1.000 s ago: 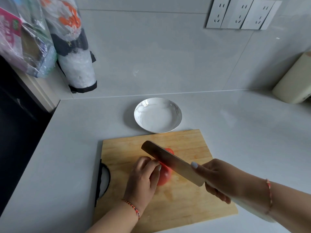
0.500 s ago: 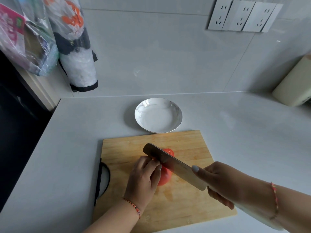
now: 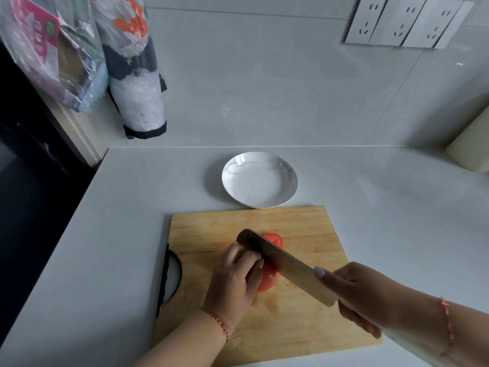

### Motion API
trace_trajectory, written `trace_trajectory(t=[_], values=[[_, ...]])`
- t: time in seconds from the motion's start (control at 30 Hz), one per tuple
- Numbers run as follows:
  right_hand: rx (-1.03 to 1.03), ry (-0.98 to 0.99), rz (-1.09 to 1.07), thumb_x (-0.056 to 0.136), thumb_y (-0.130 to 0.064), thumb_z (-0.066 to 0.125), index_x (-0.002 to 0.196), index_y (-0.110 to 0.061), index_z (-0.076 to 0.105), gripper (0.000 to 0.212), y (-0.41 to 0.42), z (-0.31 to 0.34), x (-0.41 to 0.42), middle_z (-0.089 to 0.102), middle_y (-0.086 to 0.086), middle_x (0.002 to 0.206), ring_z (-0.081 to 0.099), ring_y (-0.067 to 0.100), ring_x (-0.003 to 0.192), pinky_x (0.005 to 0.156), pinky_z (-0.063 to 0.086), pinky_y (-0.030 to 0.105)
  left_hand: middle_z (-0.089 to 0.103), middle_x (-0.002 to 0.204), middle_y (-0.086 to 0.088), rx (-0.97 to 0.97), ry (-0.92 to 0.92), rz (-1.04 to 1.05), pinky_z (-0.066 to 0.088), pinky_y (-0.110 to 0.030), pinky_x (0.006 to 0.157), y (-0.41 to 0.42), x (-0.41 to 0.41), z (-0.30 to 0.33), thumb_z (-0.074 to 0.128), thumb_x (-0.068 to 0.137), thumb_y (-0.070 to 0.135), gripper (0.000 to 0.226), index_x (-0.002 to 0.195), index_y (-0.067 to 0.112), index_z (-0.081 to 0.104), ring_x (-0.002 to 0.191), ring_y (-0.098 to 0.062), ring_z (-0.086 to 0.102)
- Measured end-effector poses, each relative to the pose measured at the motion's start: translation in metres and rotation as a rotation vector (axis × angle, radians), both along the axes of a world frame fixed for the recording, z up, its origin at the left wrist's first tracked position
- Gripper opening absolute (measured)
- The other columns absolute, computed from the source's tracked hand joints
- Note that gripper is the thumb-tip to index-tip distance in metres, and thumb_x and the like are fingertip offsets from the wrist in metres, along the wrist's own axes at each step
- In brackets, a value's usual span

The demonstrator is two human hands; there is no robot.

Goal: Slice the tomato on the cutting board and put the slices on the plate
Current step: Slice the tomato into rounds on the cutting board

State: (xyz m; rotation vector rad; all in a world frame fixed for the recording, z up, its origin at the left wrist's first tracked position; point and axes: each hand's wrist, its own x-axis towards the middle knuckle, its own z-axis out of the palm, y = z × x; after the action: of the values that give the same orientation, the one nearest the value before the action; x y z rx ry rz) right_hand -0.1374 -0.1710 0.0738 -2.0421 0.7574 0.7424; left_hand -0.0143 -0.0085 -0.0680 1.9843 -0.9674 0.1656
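A red tomato (image 3: 267, 281) lies near the middle of the wooden cutting board (image 3: 304, 226). My left hand (image 3: 235, 282) presses on its left side, fingers curled over it. My right hand (image 3: 362, 295) grips the handle of a broad knife (image 3: 285, 263), whose blade lies diagonally across the tomato, sunk into it. A red piece of tomato (image 3: 275, 238) shows beyond the blade on its far side. The white marbled plate (image 3: 230, 178) stands just behind the board with nothing on it.
Plastic bags (image 3: 53, 56) and a wrapped bundle (image 3: 137, 102) hang at the back left beside a dark opening. A cream container (image 3: 471, 147) stands at the far right. Wall sockets (image 3: 404, 22) sit above. A black handle (image 3: 172, 276) sticks out at the board's left edge.
The knife blade has gone lower into the tomato and slid slightly forward. My left hand keeps holding the tomato in the same place.
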Motion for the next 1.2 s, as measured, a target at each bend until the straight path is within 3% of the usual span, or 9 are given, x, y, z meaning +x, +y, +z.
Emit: trace_trajectory(t=[0.17, 0.3, 0.47, 0.6, 0.7, 0.9, 1.0, 1.2], values=[[-0.011, -0.029, -0.010, 0.090, -0.060, 0.031, 0.074, -0.008, 0.058, 0.061, 0.001, -0.011, 0.010, 0.047, -0.005, 0.031, 0.041, 0.005, 0.026, 0.053, 0.045, 0.025, 0.052, 0.097, 0.005, -0.028, -0.003, -0.006, 0.046, -0.020, 0.074, -0.001, 0.001, 0.000, 0.050, 0.089, 0.027, 0.011, 0.097, 0.024, 0.057, 0.085, -0.014, 0.057], [-0.023, -0.063, 0.014, 0.091, -0.061, 0.031, 0.072, -0.005, 0.058, 0.065, 0.007, -0.026, 0.033, 0.052, -0.001, 0.043, 0.045, 0.010, 0.030, 0.048, 0.045, 0.022, 0.048, 0.098, 0.008, -0.018, -0.022, 0.018, 0.040, -0.013, 0.079, -0.001, 0.000, -0.002, 0.051, 0.089, 0.028, 0.012, 0.098, 0.023, 0.057, 0.087, -0.013, 0.055], [-0.016, -0.061, 0.022, 0.090, -0.061, 0.031, 0.088, 0.007, 0.064, 0.075, 0.003, -0.036, 0.027, 0.051, -0.001, 0.043, 0.045, 0.010, 0.031, 0.047, 0.045, 0.022, 0.053, 0.093, 0.002, -0.034, -0.050, 0.023, 0.038, -0.012, 0.080, -0.002, 0.001, -0.003, 0.053, 0.088, 0.024, 0.011, 0.096, 0.019, 0.058, 0.085, -0.014, 0.054], [-0.012, 0.025, -0.009, 0.091, -0.060, 0.032, 0.077, -0.005, 0.059, 0.063, -0.007, -0.035, 0.003, 0.050, -0.005, 0.038, 0.045, 0.007, 0.029, 0.052, 0.049, 0.025, 0.054, 0.088, 0.001, -0.049, -0.059, 0.017, 0.039, -0.013, 0.076, -0.003, 0.003, -0.002, 0.054, 0.089, 0.021, 0.007, 0.093, 0.018, 0.058, 0.079, -0.014, 0.053], [-0.015, 0.024, -0.007, 0.091, -0.060, 0.033, 0.083, -0.001, 0.062, 0.066, -0.007, -0.038, 0.002, 0.049, -0.005, 0.035, 0.044, 0.006, 0.029, 0.054, 0.049, 0.026, 0.053, 0.088, 0.001, -0.046, -0.063, 0.009, 0.039, -0.013, 0.075, -0.003, 0.003, -0.002, 0.054, 0.089, 0.020, 0.007, 0.093, 0.018, 0.058, 0.079, -0.012, 0.052], [-0.038, -0.079, 0.025, 0.090, -0.061, 0.032, 0.073, -0.008, 0.053, 0.061, 0.005, -0.051, 0.030, 0.048, -0.003, 0.041, 0.044, 0.011, 0.031, 0.043, 0.045, 0.023, 0.052, 0.087, 0.001, -0.047, -0.077, 0.016, 0.039, -0.012, 0.075, -0.004, 0.002, -0.002, 0.053, 0.089, 0.020, 0.010, 0.092, 0.014, 0.061, 0.080, -0.011, 0.051], [-0.035, -0.059, 0.012, 0.090, -0.062, 0.032, 0.072, -0.008, 0.052, 0.060, 0.002, -0.053, 0.024, 0.050, -0.003, 0.042, 0.045, 0.011, 0.032, 0.046, 0.047, 0.025, 0.052, 0.087, 0.001, -0.058, -0.080, 0.021, 0.042, -0.015, 0.074, -0.003, 0.002, -0.002, 0.053, 0.089, 0.020, 0.010, 0.092, 0.014, 0.061, 0.080, -0.011, 0.051], [-0.003, -0.042, -0.105, 0.093, -0.057, 0.033, 0.063, -0.011, 0.050, 0.057, -0.001, -0.048, 0.008, 0.047, -0.006, 0.031, 0.044, 0.007, 0.028, 0.044, 0.046, 0.022, 0.050, 0.089, 0.003, -0.062, -0.068, 0.024, 0.040, -0.013, 0.077, -0.003, 0.001, -0.003, 0.053, 0.090, 0.021, 0.009, 0.092, 0.016, 0.060, 0.082, -0.011, 0.051]])
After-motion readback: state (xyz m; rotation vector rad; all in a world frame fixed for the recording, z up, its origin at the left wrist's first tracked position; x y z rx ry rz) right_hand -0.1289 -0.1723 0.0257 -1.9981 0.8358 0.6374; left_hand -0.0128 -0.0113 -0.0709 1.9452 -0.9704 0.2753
